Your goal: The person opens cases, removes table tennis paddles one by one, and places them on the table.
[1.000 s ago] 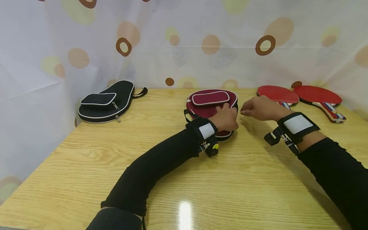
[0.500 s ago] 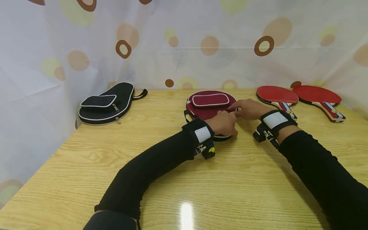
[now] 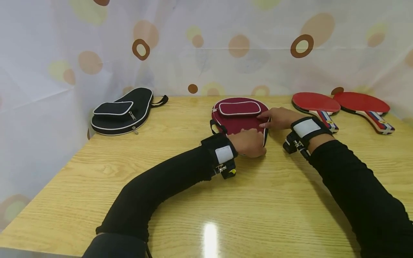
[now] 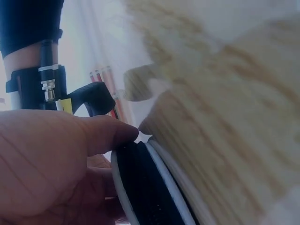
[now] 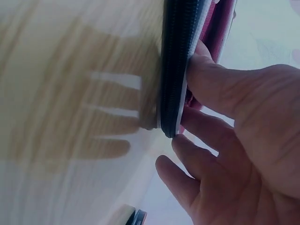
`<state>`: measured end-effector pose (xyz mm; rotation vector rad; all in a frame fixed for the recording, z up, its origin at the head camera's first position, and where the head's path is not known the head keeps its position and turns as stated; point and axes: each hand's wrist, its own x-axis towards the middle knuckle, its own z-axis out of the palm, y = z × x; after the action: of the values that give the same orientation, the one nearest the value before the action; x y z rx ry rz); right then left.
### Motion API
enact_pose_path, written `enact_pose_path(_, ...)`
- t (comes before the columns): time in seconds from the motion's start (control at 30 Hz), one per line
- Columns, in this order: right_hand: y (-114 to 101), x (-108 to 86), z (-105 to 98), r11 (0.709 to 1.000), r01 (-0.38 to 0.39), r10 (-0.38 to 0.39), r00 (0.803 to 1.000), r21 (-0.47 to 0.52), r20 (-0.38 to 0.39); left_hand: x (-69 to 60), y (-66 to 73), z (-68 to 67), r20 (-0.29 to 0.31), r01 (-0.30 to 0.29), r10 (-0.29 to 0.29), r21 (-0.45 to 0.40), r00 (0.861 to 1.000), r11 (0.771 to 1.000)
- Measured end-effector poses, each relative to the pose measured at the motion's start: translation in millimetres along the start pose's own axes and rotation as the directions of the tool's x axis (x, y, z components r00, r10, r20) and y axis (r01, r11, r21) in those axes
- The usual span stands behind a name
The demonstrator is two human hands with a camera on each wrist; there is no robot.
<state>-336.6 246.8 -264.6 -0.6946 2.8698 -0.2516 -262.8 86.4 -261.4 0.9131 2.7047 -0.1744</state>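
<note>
Gripping the near right end of the maroon case (image 3: 238,123) with the curled left hand (image 3: 248,142). Touching the same case at its right rim with the right hand (image 3: 281,118), using loosely extended fingers. Seeing this case lying on the wooden table (image 3: 180,215), between the black case (image 3: 139,104) and the red paddles (image 3: 317,101).

The left grip (image 3: 248,143) hides part of the maroon paddle case (image 3: 238,123) beneath; behind the right grip (image 3: 280,118), a sleeve (image 3: 358,193) is cut off.
</note>
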Motion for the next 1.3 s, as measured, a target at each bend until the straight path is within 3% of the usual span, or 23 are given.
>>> enact_pose_path(0.23, -1.0, 0.2, -1.6, 1.000, 0.001, -0.001, 1.000, 0.002, 0.011, 0.2, -3.5, -1.6, -0.018, -0.072, 0.073, 0.052, 0.997, 0.996)
enact_pose_path(0.37, -0.8, -1.8, -2.9, 1.000, 0.014, -0.014, 1.000, -0.010, 0.011, -1.8, -7.1, -3.9, -0.044, -0.108, 0.109, 0.027, 0.993, 0.994)
enact_pose_path(0.53, -2.5, -3.5, -4.1, 1.000, -0.006, 0.006, 1.000, 0.010, 0.007, -5.8, -14.3, -7.4, -0.047, -0.104, 0.103, -0.031, 0.994, 0.994)
enact_pose_path(0.77, -2.7, -6.0, -0.1, 1.000, 0.014, -0.014, 1.000, -0.002, -0.025, -8.2, -23.6, -7.3, -0.051, -0.137, 0.135, -0.043, 0.990, 0.990)
enact_pose_path(0.93, -3.7, -8.5, 1.7, 0.998, 0.060, -0.061, 0.997, -0.025, -0.054, -10.0, -30.7, -7.0, -0.015, -0.128, 0.128, -0.066, 0.992, 0.989)
enact_pose_path(1.1, -4.0, -10.2, 1.9, 0.992, 0.120, -0.123, 0.990, -0.046, -0.067, -12.7, -38.6, -8.6, 0.010, -0.087, 0.087, -0.035, 0.996, 0.996)
enact_pose_path(1.3, -6.8, -15.1, -0.4, 0.987, 0.158, -0.158, 0.986, -0.001, -0.051, -14.4, -49.0, -10.0, 0.032, -0.067, 0.067, 0.018, 0.997, 0.998)
